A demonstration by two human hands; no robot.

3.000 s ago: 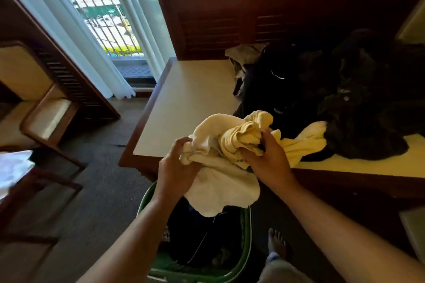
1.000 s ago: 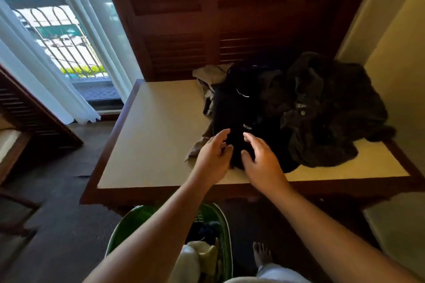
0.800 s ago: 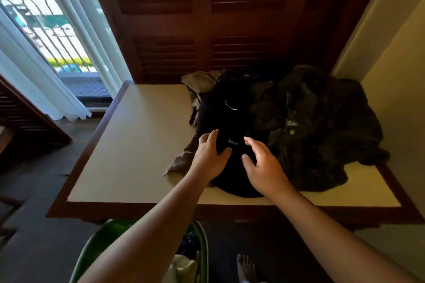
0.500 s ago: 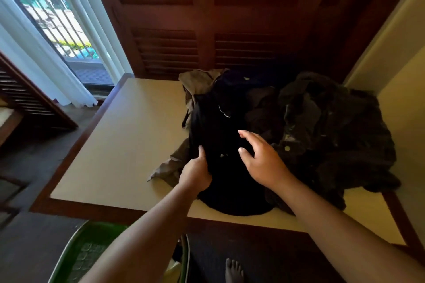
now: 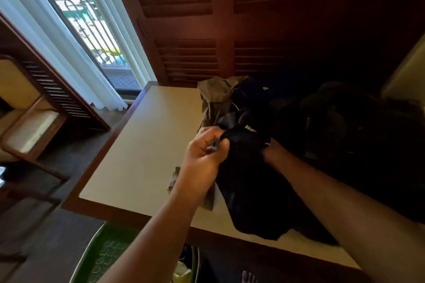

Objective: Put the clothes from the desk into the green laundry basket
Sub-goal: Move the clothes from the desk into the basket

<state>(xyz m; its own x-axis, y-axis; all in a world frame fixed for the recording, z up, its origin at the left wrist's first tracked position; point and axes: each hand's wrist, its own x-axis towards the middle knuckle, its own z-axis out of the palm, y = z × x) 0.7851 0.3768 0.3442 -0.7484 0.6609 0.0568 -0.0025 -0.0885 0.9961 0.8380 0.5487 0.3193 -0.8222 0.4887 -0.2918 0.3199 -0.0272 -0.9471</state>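
Observation:
A black garment (image 5: 248,181) with a small yellow logo is bunched up off the desk (image 5: 147,145), its lower part trailing over the front edge. My left hand (image 5: 204,154) is shut on its left side and my right hand (image 5: 271,151), mostly hidden by the cloth, grips its right side. Behind it lie an olive-brown garment (image 5: 216,99) and a dark heap of clothes (image 5: 358,135). The green laundry basket (image 5: 101,253) stands on the floor under the desk's front edge, with a pale yellow cloth (image 5: 181,273) inside.
Dark louvred wooden doors (image 5: 207,30) rise behind the desk. A glass door with white curtains (image 5: 76,41) is at the left. A wooden chair with a cream seat (image 5: 30,126) stands on the dark floor at far left. My bare foot (image 5: 249,277) is beside the basket.
The yellow cloth went from my hands into the basket. Both hands then reached onto the black garment, closed on it and lifted its top up off the pile.

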